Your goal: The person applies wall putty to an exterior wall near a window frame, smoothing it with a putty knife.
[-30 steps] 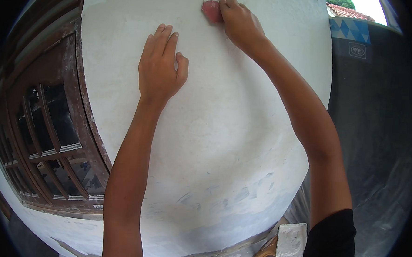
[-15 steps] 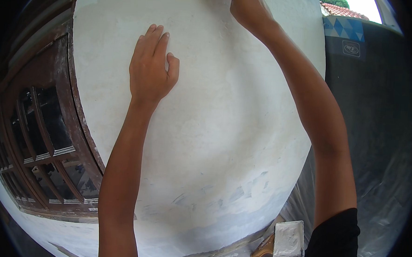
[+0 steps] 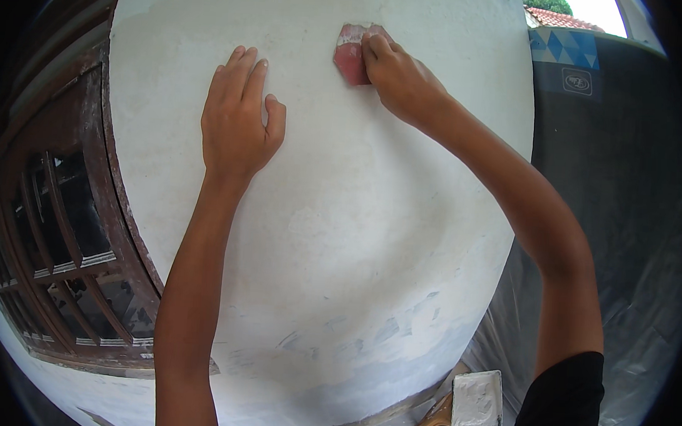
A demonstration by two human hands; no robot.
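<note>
A white plastered wall (image 3: 318, 212) fills the middle of the view, with faint grey smears on its lower part. Flat against it, fingers stretched out and thumb apart, rests my left hand (image 3: 240, 119), holding nothing. My right hand (image 3: 402, 77), higher and further right, grips a red piece of sandpaper (image 3: 351, 61) and presses it on the wall. White dust covers the sandpaper's upper part. My fingers hide its right side.
A dark brown wooden window (image 3: 95, 200) with glass panes borders the wall on the left. At lower right, a tray of white paste (image 3: 477, 404) sits on a brown stool (image 3: 436, 422). A dark plastic-wrapped panel (image 3: 612, 196) stands at the right.
My right hand has come down the wall with the sandpaper, which now shows more fully. My left hand stays flat on the wall; the view has shifted slightly.
</note>
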